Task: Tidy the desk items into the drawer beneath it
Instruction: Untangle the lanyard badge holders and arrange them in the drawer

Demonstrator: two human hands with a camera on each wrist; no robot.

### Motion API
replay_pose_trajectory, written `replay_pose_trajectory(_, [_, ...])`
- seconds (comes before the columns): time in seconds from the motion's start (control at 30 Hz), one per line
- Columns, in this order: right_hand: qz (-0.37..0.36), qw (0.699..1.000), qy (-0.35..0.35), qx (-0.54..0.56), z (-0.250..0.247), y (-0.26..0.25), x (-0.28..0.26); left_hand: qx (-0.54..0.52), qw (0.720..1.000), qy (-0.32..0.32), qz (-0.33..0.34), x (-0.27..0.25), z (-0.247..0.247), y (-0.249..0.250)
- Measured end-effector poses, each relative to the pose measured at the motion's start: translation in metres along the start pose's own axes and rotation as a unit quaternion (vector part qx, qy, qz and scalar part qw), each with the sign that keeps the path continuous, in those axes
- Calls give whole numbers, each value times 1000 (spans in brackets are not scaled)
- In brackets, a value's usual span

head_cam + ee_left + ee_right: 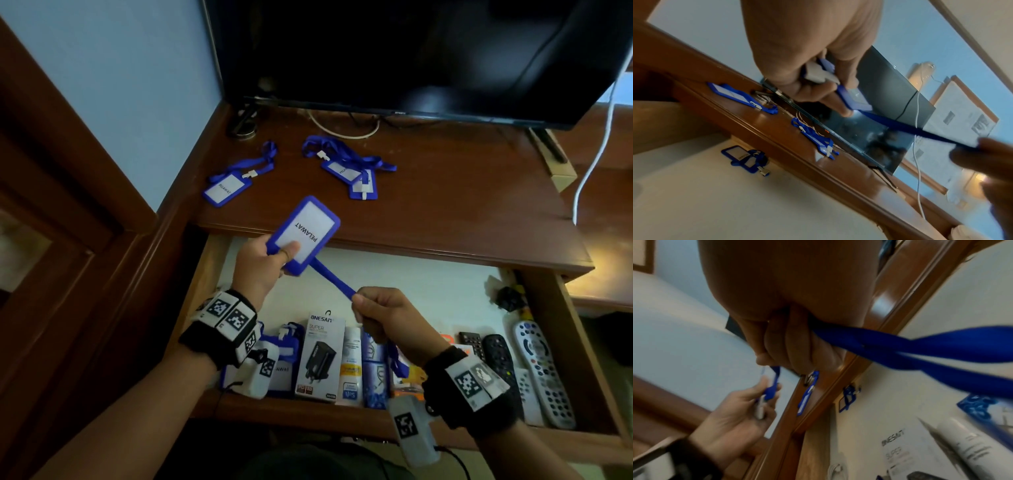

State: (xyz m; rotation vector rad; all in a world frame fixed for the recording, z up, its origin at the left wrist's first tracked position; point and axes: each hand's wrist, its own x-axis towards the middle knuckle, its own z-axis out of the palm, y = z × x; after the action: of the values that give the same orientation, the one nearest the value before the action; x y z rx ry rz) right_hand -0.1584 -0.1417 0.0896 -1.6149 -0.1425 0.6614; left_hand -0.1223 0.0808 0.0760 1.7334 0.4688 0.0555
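Nearest, along the front of the open drawer (582,346), lie a charger box (320,356) marked ONESAM, two tubes (352,366) standing side by side just right of it, and several remotes (541,370) at the right end, their long axes running front to back; a badge (282,363) with its blue strap sits at the left front, partly hidden by the left wrist. Above the drawer the right hand (394,320) is closed in a fist round the lanyard (334,279), whose free loop trails down from the fist toward the drawer. From the fist the lanyard runs taut, up and to the left, to the held badge (305,234). The left hand (262,265) pinches that badge at its lower left corner, thumb on the white face and fingers curled behind. The badge hangs in the air over the drawer's back part and the desk's front edge, face up toward the head camera, its long axis slanting from lower left to upper right, with the word PELAWAT running along it. Farther back, on the desk (462,192), a left badge (227,188) lies flat, its strap leading away to the upper right. Well to its right two more badges (352,174) overlap in a tangle of blue straps. Behind them stands a dark screen (411,58), with a white cable (596,161) hanging at its right.
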Motion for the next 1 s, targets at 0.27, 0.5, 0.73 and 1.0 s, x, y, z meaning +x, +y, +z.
replay_pose_trajectory(0.27, [-64, 992, -68, -85, 13, -34, -1, 299, 947, -50, 103, -17, 11, -6])
replay_pose_trajectory(0.5, [-103, 962, 6, -253, -7, -48, 13, 401, 835, -362, 104, -42, 20, -10])
replay_pose_trajectory(0.73, [-79, 962, 29, -258, -28, -21, 30, 45, 874, -484, -22, -42, -1, 3])
replay_pose_trajectory(1.0, [10, 990, 67, -122, 0, 35, 35, -16, 950, -311, -13, -30, -7, 17])
